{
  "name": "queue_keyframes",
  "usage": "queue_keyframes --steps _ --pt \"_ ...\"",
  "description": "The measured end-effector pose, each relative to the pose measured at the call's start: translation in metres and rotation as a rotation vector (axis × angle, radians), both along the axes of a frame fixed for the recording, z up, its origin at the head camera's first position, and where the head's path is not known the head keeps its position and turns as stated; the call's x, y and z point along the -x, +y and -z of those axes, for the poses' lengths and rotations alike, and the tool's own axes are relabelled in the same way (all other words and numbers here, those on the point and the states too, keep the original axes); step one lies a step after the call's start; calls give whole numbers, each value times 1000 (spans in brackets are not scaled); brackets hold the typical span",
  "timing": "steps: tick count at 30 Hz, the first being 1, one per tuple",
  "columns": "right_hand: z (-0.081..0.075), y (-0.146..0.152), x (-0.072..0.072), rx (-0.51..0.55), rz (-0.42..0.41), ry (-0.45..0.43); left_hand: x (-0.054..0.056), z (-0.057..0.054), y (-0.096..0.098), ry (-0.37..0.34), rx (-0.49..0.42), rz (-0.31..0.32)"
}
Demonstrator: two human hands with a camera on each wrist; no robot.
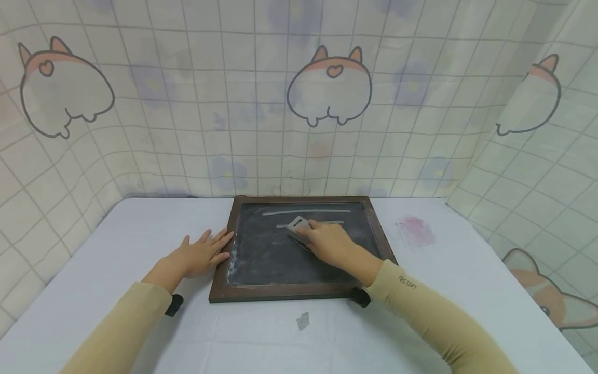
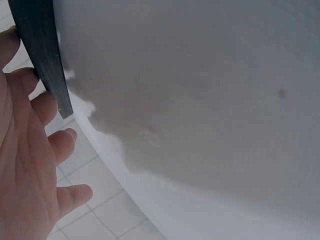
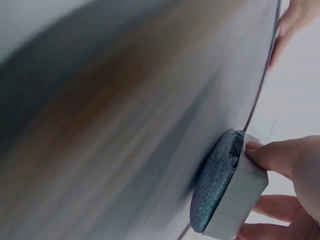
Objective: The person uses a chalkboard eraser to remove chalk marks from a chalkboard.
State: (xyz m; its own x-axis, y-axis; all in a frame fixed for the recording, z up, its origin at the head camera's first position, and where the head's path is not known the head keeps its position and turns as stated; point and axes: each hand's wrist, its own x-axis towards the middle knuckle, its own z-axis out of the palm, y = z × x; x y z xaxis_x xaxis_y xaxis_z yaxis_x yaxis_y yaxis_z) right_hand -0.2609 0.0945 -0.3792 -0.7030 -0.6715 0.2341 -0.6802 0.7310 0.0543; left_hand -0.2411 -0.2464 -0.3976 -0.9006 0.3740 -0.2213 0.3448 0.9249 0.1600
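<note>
Right hand (image 1: 330, 243) pinches eraser (image 3: 229, 186), left hand (image 1: 195, 257) spreads on board (image 1: 280, 265).
Looks light (squishy underneath, I guess); best hold its hard-looking sides.

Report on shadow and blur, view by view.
Head view: fairly even light, with the chalkboard and its upper chalk line readable; left wrist view: a broad grey shadow across the white tabletop, near the left hand; right wrist view: the chalkboard's surface smeared and streaky, while the eraser looks sharper, its pad's weave visible.
</note>
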Motion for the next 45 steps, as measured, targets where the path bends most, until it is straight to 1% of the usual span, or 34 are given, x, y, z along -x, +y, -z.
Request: queue_keyframes --steps 1,3,6,9,12,15,18,20,22,27,29,32,36,40,43,45 --pt "0 -12 -3 -16 -17 -2 0 0 0 -3 -2 -1" --pt "1 -33 -11 -40 -55 20 -1 -1 1 -8 -8 -3" --pt "0 -57 -22 -92 -96 35 -2 0 1 -20 -16 -11" --pt "0 -67 -28 -115 -127 52 -2 1 1 -22 -13 -14" --pt "0 -63 -26 -90 -145 41 0 0 2 -15 -9 -9" --pt "2 -47 -17 -35 -152 30 0 -1 3 -12 -9 -3" --pt "3 -22 -7 5 -128 37 0 -2 5 -13 -6 1" --pt "4 -1 0 22 -91 46 1 -3 4 -12 -3 3" --pt "4 22 5 30 -36 43 1 -3 4 -13 1 2" --pt "4 77 10 72 93 23 1 -3 2 -21 3 5" --pt "3 90 11 95 126 24 1 -2 1 -18 6 8" --pt "2 98 12 102 157 27 1 -3 1 -17 10 5" --pt "3 86 12 75 144 54 -1 -4 3 -23 -1 0" --pt "5 57 9 57 73 65 -3 -5 4 -31 -9 -1" --pt "2 25 4 53 11 31 -3 -7 5 -26 -3 -2" --pt "-1 2 -1 52 -34 -9 -3 -7 5 -23 0 -3"
